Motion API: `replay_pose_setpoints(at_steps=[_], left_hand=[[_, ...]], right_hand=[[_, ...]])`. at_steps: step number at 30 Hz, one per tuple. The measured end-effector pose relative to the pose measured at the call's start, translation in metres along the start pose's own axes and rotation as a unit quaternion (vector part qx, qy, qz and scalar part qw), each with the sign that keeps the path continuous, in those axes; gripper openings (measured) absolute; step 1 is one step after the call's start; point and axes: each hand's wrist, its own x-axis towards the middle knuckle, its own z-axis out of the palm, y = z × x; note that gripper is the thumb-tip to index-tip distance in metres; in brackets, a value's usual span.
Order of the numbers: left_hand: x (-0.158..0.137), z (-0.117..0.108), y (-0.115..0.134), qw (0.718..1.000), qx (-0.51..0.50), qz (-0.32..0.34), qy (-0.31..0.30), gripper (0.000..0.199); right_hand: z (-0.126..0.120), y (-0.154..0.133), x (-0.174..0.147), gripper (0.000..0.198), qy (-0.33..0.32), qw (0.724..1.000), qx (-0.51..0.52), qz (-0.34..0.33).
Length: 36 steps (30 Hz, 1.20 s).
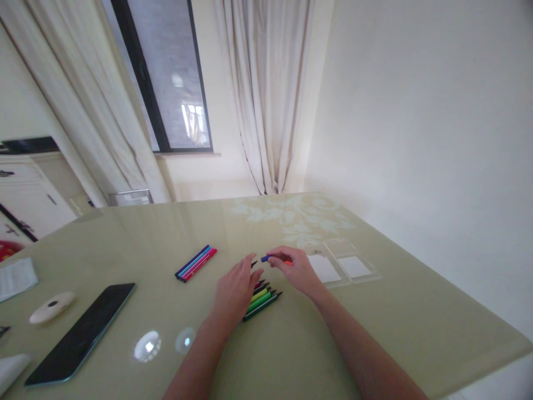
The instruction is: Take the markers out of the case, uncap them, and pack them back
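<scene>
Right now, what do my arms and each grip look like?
Your left arm and right arm are bare as far as the picture shows them, with no sleeves in sight, each widening toward the lower edge. The left grip and right grip are ungloved human hands. I see no watch, bracelet or markings; rings can't be ruled out.

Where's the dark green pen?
Dark green pen: head view, lower centre, beside the bright green pen on the olive table, right of the left hand.
</scene>
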Motion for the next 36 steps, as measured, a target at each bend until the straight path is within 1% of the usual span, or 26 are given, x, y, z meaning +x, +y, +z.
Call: replay_pose_setpoints(at_steps=[3,5,7,9,12,15,17,19,20,22,24,26,29,33,35,36], left_hand=[[0.001,0.006,-0.009,0.999,0.016,-0.019,0.031,0.042],[0.001,0.010,-0.016,0.998,0.038,-0.026,0.049,0.044],[-0.001,0.015,-0.022,0.996,0.060,-0.035,0.058,0.046],[-0.002,0.020,-0.026,0.995,0.072,-0.036,0.056,0.047],[-0.001,0.024,-0.029,0.996,0.068,-0.026,0.047,0.044],[0.002,0.024,-0.032,0.998,0.037,-0.027,0.044,0.040],[0.005,0.020,-0.036,0.998,0.018,-0.037,0.049,0.038],[0.006,0.013,-0.042,0.995,0.034,-0.067,0.072,0.035],[0.005,0.009,-0.046,0.990,0.057,-0.094,0.087,0.035],[0.004,0.000,-0.053,0.972,0.114,-0.170,0.112,0.034],[0.001,-0.007,-0.059,0.949,0.160,-0.244,0.117,0.035],[-0.002,-0.012,-0.062,0.936,0.182,-0.281,0.108,0.034],[-0.003,-0.013,-0.063,0.937,0.192,-0.280,0.086,0.031],[-0.001,-0.011,-0.067,0.941,0.198,-0.266,0.068,0.028],[0.002,-0.010,-0.067,0.948,0.184,-0.251,0.073,0.026],[0.004,-0.010,-0.065,0.957,0.160,-0.231,0.075,0.024]], right_hand=[[-0.017,0.010,0.005,0.016,0.059,0.996,-0.051,0.035],[-0.026,0.015,0.007,0.013,0.066,0.990,-0.109,0.068],[-0.032,0.018,0.006,0.014,0.043,0.980,-0.177,0.085],[-0.032,0.017,0.002,0.014,0.002,0.966,-0.243,0.086],[-0.028,0.014,-0.002,0.013,-0.046,0.948,-0.303,0.087],[-0.026,0.012,-0.003,0.011,-0.060,0.928,-0.358,0.084],[-0.026,0.012,-0.003,0.011,-0.059,0.909,-0.405,0.086],[-0.026,0.012,-0.003,0.013,-0.051,0.891,-0.440,0.102],[-0.026,0.012,-0.003,0.014,-0.047,0.884,-0.451,0.112],[-0.026,0.012,-0.003,0.015,-0.039,0.878,-0.461,0.120],[-0.025,0.013,-0.003,0.014,-0.034,0.878,-0.464,0.114],[-0.025,0.014,-0.002,0.013,-0.029,0.880,-0.462,0.106],[-0.025,0.016,-0.001,0.011,-0.019,0.890,-0.445,0.099],[-0.022,0.018,0.000,0.010,0.001,0.912,-0.402,0.085],[-0.018,0.016,0.000,0.010,0.003,0.927,-0.370,0.064],[-0.015,0.014,0.000,0.009,0.003,0.935,-0.351,0.050]])
